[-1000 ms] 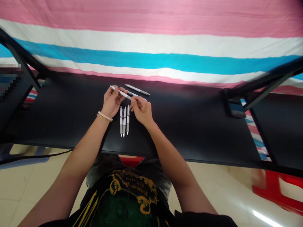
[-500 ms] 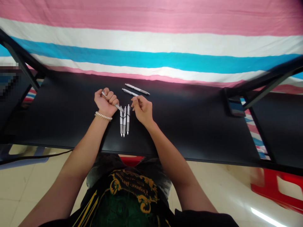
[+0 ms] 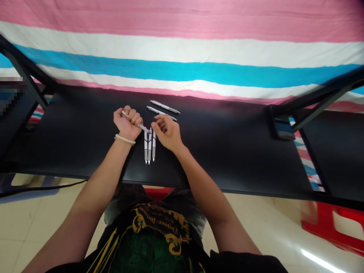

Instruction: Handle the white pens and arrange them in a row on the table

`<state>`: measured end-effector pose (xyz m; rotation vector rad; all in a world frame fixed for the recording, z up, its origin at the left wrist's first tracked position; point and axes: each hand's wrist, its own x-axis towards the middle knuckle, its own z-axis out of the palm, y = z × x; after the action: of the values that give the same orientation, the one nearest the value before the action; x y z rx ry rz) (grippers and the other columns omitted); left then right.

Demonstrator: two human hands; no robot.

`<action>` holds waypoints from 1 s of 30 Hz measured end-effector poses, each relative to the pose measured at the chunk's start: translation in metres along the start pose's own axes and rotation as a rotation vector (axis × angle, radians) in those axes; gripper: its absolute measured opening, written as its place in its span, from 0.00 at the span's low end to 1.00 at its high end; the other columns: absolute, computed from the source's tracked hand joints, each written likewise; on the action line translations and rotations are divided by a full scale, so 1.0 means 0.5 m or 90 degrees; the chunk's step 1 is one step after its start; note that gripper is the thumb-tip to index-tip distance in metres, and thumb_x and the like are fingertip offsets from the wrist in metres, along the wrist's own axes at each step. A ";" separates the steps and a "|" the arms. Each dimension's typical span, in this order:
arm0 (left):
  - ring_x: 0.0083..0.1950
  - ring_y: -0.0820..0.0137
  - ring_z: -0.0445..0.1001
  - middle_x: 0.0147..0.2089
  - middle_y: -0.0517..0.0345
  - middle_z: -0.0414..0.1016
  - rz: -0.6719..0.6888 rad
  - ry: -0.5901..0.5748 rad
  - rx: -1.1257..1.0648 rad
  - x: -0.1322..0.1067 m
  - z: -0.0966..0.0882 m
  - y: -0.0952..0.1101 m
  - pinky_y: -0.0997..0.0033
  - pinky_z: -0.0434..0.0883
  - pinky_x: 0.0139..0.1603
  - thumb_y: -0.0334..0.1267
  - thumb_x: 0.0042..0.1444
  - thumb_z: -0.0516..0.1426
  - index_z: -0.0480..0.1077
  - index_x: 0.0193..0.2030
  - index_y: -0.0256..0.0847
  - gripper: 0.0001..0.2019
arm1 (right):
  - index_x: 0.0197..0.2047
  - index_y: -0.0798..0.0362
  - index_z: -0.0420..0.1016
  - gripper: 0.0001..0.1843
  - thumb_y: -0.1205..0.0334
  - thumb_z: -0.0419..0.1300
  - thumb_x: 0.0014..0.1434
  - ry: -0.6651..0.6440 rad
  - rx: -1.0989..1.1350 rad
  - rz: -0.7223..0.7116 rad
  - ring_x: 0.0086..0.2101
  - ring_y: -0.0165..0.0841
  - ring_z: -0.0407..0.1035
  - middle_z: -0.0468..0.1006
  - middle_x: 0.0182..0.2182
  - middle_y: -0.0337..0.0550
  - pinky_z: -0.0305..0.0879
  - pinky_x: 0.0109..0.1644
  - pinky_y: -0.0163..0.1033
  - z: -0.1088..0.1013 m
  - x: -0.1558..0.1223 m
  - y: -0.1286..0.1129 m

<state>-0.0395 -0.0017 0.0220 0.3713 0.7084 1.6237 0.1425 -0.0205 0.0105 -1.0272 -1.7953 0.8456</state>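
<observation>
My left hand (image 3: 127,123) is closed in a fist around a white-and-grey pen (image 3: 144,129), whose end sticks out toward the right. My right hand (image 3: 168,132) hovers just right of that end, thumb and fingers loosely bent and apart, and I see nothing between them. Below, three white pens with grey grips lie side by side on the table: a left pen (image 3: 146,148), a middle pen (image 3: 149,149) and a right pen (image 3: 154,148). Their upper ends are partly covered by the hand and held pen. Farther back lie an upper pen (image 3: 165,107) and a lower pen (image 3: 157,111), slanted.
The black table (image 3: 227,151) has a striped cloth (image 3: 182,70) hanging behind it. Black metal frames stand at the left (image 3: 28,76) and right (image 3: 318,98). A red stool (image 3: 321,227) is on the floor at the right.
My right hand has shifted left toward the end of the held pen, uncovering more of the lower back pen. My left hand has barely moved.
</observation>
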 end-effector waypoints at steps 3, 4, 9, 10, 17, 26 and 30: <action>0.20 0.75 0.59 0.19 0.62 0.53 0.028 -0.010 0.069 0.002 0.006 -0.010 0.73 0.66 0.22 0.63 0.67 0.46 0.59 0.24 0.44 0.29 | 0.54 0.50 0.71 0.19 0.49 0.61 0.66 -0.081 -0.039 -0.045 0.28 0.28 0.70 0.79 0.33 0.37 0.65 0.36 0.35 0.008 -0.005 0.002; 0.23 0.73 0.65 0.21 0.60 0.56 0.033 -0.024 0.091 0.002 0.008 -0.013 0.71 0.70 0.27 0.67 0.65 0.47 0.61 0.25 0.44 0.29 | 0.54 0.50 0.72 0.17 0.50 0.59 0.67 -0.095 -0.054 -0.050 0.29 0.29 0.70 0.79 0.32 0.37 0.65 0.37 0.35 0.010 -0.006 0.004; 0.51 0.58 0.78 0.40 0.46 0.77 0.050 -0.037 0.177 0.016 0.009 -0.023 0.59 0.76 0.50 0.71 0.59 0.51 0.74 0.39 0.45 0.30 | 0.52 0.52 0.76 0.14 0.57 0.53 0.71 -0.024 -0.162 -0.022 0.35 0.35 0.74 0.82 0.38 0.45 0.67 0.42 0.39 -0.004 0.003 0.017; 0.56 0.57 0.77 0.45 0.45 0.78 0.059 -0.014 0.198 0.022 0.004 -0.025 0.59 0.75 0.54 0.71 0.59 0.51 0.76 0.42 0.46 0.30 | 0.52 0.52 0.76 0.14 0.58 0.53 0.71 -0.010 -0.191 -0.011 0.37 0.37 0.75 0.83 0.40 0.47 0.67 0.44 0.40 -0.011 0.006 0.021; 0.68 0.62 0.69 0.63 0.52 0.74 0.142 0.054 0.285 0.056 -0.030 -0.053 0.64 0.69 0.63 0.60 0.61 0.56 0.76 0.49 0.50 0.21 | 0.50 0.52 0.77 0.11 0.59 0.58 0.68 -0.017 -0.398 0.006 0.45 0.45 0.71 0.82 0.40 0.51 0.64 0.42 0.42 -0.058 0.008 0.036; 0.52 0.65 0.79 0.50 0.52 0.80 0.171 0.063 0.283 0.053 -0.026 -0.068 0.70 0.73 0.49 0.55 0.58 0.62 0.77 0.40 0.45 0.16 | 0.38 0.50 0.79 0.08 0.56 0.63 0.65 -0.317 -0.163 0.002 0.21 0.26 0.60 0.70 0.19 0.32 0.52 0.30 0.35 -0.067 -0.011 -0.025; 0.48 0.66 0.80 0.46 0.52 0.80 0.174 0.060 0.286 0.052 -0.025 -0.067 0.70 0.73 0.46 0.53 0.59 0.62 0.76 0.37 0.44 0.14 | 0.29 0.51 0.77 0.09 0.60 0.65 0.61 -0.345 -0.198 -0.018 0.20 0.25 0.57 0.70 0.19 0.33 0.49 0.29 0.36 -0.058 -0.020 -0.030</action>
<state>-0.0261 0.0223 -0.0129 0.7457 1.1373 1.7387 0.1673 -0.0319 0.0310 -1.0242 -2.4536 0.9039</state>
